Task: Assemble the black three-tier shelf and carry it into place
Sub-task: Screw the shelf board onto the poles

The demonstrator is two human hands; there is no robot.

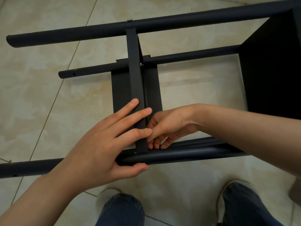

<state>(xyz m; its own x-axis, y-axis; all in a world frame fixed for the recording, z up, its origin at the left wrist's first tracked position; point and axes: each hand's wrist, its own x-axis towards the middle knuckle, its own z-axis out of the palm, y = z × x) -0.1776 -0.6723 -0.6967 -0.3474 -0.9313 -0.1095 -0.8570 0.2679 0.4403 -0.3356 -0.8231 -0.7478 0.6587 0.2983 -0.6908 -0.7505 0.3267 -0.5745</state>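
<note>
Black shelf frame lying on its side on pale floor tiles [40, 88], its posts running left to right across the view. The near post [187, 154], closest to the person's shoes, serves as reference. The middle shelf panel [135, 75] stands on edge, its long axis running straight away from the near post to the far post [162, 22], where a screw head [129, 19] already shows at the joint. An end panel [268, 70] closes the frame well along the near post to the right.

Left hand [104, 144]: fingers nearly straight and laid along the panel's upper edge just above the near post, thumb hooked beneath that post, so the corner is clamped between them. Right hand [166, 126]: on the other face of the panel, fingers curled down into the corner where the panel meets the near post. Whether they pinch a fastener is hidden.

Both hands meet at this one joint, the right being the working hand. Judged from this, the step in hand is fixing the panel to the near post. Any fastener would enter across the post's axis, in line with the panel.
</note>
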